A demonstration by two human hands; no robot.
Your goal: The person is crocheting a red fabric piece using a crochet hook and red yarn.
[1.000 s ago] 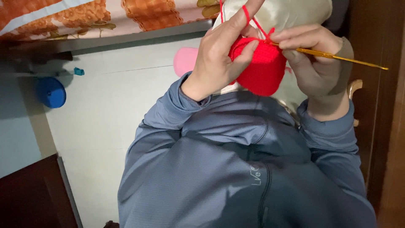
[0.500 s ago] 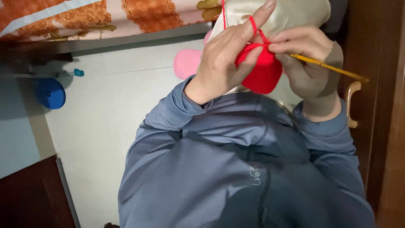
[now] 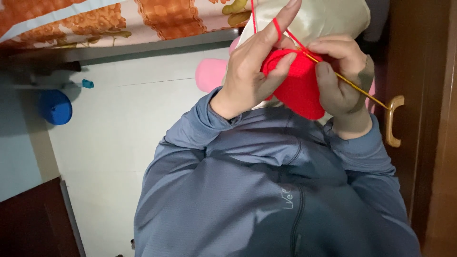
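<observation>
My left hand [image 3: 254, 62] pinches a red crocheted piece [image 3: 300, 85] and has red yarn [image 3: 276, 24] wrapped over its raised forefinger. My right hand [image 3: 340, 78] grips a thin golden crochet hook [image 3: 354, 88], whose tip goes into the top edge of the red piece. Both hands are held up close together, above my grey-blue long-sleeved top [image 3: 266, 190]. The hook's tip is hidden in the stitches.
A shiny cream bag [image 3: 328, 16] sits behind the hands, with a pink object [image 3: 209, 74] beside it. A blue round thing [image 3: 54, 107] lies on the pale floor [image 3: 119, 143]. An orange patterned cloth [image 3: 119, 19] runs along the top, a wooden door with a brass handle [image 3: 392, 121] at right.
The hands and red piece have shifted slightly left and the hook has swung from nearly level to slanting down to the right. The left forefinger stays raised with yarn.
</observation>
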